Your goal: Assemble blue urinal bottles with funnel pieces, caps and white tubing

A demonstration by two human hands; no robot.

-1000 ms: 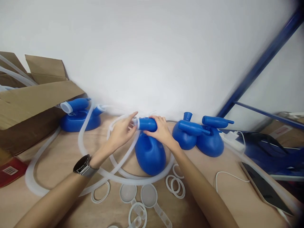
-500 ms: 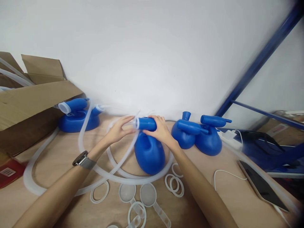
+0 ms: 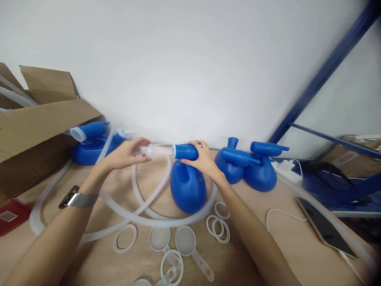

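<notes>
Open box [image 3: 50, 115] at left contains tubes [image 3: 16, 95]. Central bottle [image 3: 188, 188] stands on bench [image 3: 244, 246], contents not visible; hose [image 3: 175, 222] crosses its near side. Right hand [image 3: 205, 159] grips blue sleeve [image 3: 185, 152] above; left hand [image 3: 131, 153] holds clear fitting [image 3: 149, 150].

I see a small workshop or packing space: wooden worktop [image 3: 247, 242], open cardboard box [image 3: 38, 139], repeated blue bottles [image 3: 189, 188].

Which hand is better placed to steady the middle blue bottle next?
Probably right: the right hand, holding the blue tube, is nearer the bottle; the left hand, holding the clear fitting, is farther left.
</notes>
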